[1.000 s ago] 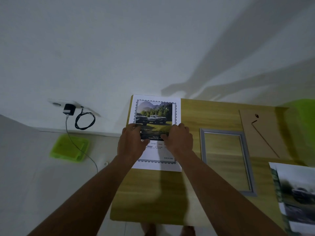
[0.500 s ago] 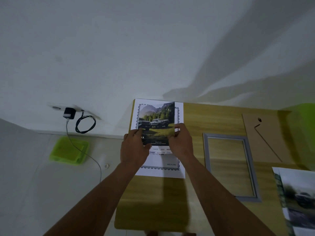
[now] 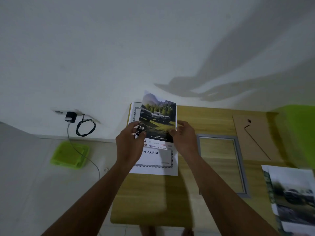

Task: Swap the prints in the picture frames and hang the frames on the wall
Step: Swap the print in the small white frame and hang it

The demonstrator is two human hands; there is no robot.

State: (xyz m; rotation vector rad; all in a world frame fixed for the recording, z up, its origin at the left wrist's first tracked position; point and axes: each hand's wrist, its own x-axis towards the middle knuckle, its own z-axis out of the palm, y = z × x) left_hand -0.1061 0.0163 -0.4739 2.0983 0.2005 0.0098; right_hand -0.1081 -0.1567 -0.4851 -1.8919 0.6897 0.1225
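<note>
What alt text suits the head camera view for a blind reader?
Left hand and right hand hold a truck print raised above a white sheet on a table. Right of it lie an empty grey frame, a backing board and another print.

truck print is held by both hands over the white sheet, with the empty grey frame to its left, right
No: the frame lies right of the print, per the head view. The left hand and right hand do hold it over the sheet.
</note>
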